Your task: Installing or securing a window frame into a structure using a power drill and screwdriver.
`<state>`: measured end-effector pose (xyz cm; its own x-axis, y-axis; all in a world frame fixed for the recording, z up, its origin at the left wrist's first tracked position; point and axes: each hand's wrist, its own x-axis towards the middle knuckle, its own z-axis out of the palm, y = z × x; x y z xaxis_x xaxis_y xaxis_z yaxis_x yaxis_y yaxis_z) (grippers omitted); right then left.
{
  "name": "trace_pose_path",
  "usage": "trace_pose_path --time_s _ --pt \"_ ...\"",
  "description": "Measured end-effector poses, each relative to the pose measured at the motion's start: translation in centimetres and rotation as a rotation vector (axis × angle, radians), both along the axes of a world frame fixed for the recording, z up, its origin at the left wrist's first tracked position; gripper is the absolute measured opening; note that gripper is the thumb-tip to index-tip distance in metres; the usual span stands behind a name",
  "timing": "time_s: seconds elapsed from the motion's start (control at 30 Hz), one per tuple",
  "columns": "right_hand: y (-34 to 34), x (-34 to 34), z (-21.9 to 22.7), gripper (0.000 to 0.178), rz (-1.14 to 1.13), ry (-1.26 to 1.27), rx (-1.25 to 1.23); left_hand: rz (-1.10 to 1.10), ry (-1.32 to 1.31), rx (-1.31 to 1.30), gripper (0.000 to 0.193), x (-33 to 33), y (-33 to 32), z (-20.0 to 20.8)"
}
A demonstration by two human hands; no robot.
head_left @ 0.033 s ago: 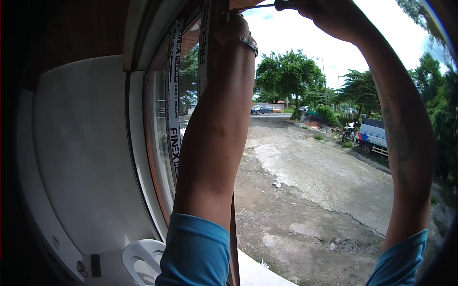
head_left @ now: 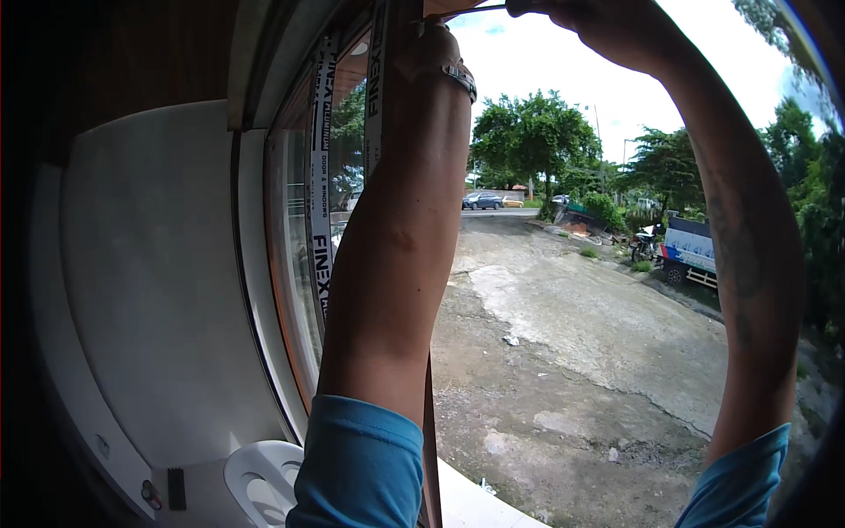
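Note:
Both my arms are raised toward the top edge of the view. My right hand (head_left: pixel 607 28) is closed around the dark handle of a screwdriver (head_left: pixel 477 10), whose thin shaft points left toward the upper part of the window frame (head_left: pixel 404 22). Close to the shaft's far end, my left hand (head_left: pixel 431 51) is up against the dark frame, its fingers curled in shadow. What those fingers hold, if anything, is hidden. A metal-banded wristwatch (head_left: pixel 461 83) is on my left wrist.
Sliding panes with printed protective tape (head_left: pixel 320 194) stand left of my arm. A white plastic chair (head_left: pixel 255 471) is at lower left, by a pale wall (head_left: pixel 158 282). A white sill (head_left: pixel 480 506) runs below. Outside are rough concrete ground (head_left: pixel 563 334), a parked truck (head_left: pixel 691 246), a motorcycle and trees.
My right hand and the screwdriver have shifted up very slightly. My left hand stays at the frame.

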<state>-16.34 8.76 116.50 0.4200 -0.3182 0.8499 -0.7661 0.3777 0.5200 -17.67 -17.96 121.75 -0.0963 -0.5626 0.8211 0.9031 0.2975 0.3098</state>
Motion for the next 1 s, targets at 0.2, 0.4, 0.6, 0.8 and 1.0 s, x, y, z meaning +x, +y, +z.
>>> trace_pose_path --time_s 0.2,0.4,0.6,0.8,1.0 --pt "0.1 3.9 -0.6 0.033 -0.087 -0.08 0.014 0.109 -0.01 -0.068 0.018 -0.8 -3.2 1.3" --pt "1.6 3.9 1.3 0.053 -0.24 -0.078 -0.078 1.009 0.205 -0.32 0.019 1.0 2.6 -5.0" --pt "2.7 5.2 3.0 0.061 0.134 -0.457 0.113 1.388 0.011 -0.372 0.051 7.6 -2.6 -9.1" --pt "0.1 5.2 1.3 0.057 0.129 -0.42 -0.068 1.259 -0.263 -0.325 0.049 7.2 -5.4 -9.4" --pt "1.4 4.2 2.7 0.058 -0.067 -0.281 -0.015 1.297 -0.282 -0.324 0.046 6.6 -4.6 -9.1"
